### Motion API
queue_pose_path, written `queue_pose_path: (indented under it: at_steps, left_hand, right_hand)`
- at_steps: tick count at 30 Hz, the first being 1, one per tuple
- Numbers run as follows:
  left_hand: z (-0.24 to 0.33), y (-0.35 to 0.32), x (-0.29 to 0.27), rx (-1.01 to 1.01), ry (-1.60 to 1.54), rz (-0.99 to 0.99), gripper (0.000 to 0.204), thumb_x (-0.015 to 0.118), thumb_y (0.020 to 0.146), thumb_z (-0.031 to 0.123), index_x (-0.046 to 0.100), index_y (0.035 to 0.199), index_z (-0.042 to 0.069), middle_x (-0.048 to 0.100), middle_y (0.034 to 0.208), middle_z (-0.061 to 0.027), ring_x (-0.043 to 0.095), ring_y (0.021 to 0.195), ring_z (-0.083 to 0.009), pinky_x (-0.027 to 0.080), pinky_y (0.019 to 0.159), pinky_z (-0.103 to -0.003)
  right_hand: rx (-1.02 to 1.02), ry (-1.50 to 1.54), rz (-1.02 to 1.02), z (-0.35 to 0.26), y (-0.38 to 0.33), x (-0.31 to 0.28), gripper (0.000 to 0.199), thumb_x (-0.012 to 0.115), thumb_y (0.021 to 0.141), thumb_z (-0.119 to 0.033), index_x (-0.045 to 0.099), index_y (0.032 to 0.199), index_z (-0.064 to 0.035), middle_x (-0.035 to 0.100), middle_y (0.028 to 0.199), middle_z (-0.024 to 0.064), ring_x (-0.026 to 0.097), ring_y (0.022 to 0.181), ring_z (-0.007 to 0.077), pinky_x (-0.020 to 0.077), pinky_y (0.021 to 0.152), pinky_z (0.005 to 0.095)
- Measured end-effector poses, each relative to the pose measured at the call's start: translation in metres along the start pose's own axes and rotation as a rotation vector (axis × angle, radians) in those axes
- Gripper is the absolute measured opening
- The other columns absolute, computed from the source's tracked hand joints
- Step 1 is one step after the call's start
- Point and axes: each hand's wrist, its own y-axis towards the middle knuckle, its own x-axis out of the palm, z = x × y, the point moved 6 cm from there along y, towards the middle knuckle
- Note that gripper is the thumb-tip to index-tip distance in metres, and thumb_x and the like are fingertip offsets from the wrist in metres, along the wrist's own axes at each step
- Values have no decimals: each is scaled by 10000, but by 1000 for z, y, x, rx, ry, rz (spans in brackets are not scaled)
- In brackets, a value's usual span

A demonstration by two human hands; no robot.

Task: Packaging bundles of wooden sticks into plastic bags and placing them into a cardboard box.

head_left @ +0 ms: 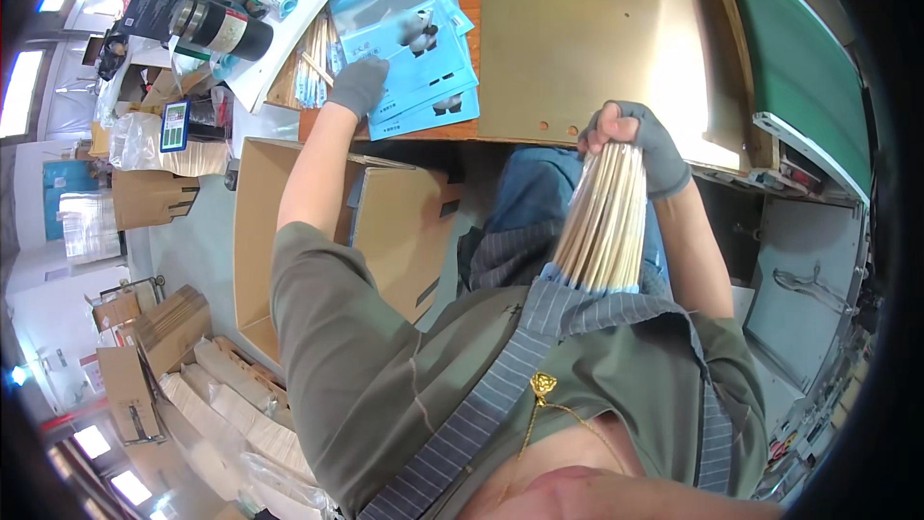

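A bundle of thin wrapped wooden chopsticks point(604, 221) with blue lower ends hangs from my right hand point(637, 146), which is closed around its top in a grey fingerless glove. The bundle slants down in front of my apron. My left hand point(360, 87), gloved alike, is at the left edge of a stack of light-blue printed plastic bags point(423, 63) with a clear upper part and a panda picture. Its fingers look closed on the edge of the top bag, though their tips are partly hidden. More wrapped chopsticks point(314, 63) lie just left of that hand.
A metal-topped work surface point(568, 39) lies ahead, with a green panel point(794, 58) at its right. Below my left arm stands an open cardboard box point(265, 231). A dark flask point(223, 29) rests on the white table at the upper left. Cartons point(164, 327) fill the floor at left.
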Motion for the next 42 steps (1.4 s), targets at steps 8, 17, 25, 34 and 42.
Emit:
queue_pose_path:
  at_steps: [8,17,25,34,42]
  left_hand:
    - [-28,9,-24,-419,-197,268,155,516,873,206,611,892,85,655,936,-120,641,823,-323,510,725,-420]
    - [204,6,-22,5,-873,290,204,555,849,248,611,977,99,640,948,-133,624,873,-303,484,743,-403]
    - [247,-6,-43,-137,-1172,626,196,567,883,227,590,790,56,580,715,-164,584,684,-369,439,575,-414]
    - [272,-52,-119,284,-771,878,132,568,878,126,621,920,13,542,709,-164,555,616,-345,437,539,-385]
    - [275,-102,-104,365,-924,849,299,575,848,105,617,1131,21,582,773,-145,594,679,-302,488,604,-359]
  right_hand:
    - [39,-19,1,0,-3,-3,205,582,828,-162,608,940,7,640,780,104,617,778,202,486,774,310]
    - [64,-169,-152,-2,22,32,735,574,806,-138,249,1439,45,615,820,123,599,808,206,464,780,299]
    - [200,74,45,27,9,-28,665,560,789,-86,322,1393,58,625,914,139,619,796,177,493,727,285]
    - [-225,-565,82,65,16,-81,208,586,846,-155,646,987,-14,619,983,90,597,903,183,465,786,294]
    - [91,-52,373,79,-92,-15,396,511,937,-377,581,1113,-29,643,981,68,607,912,127,483,816,285]
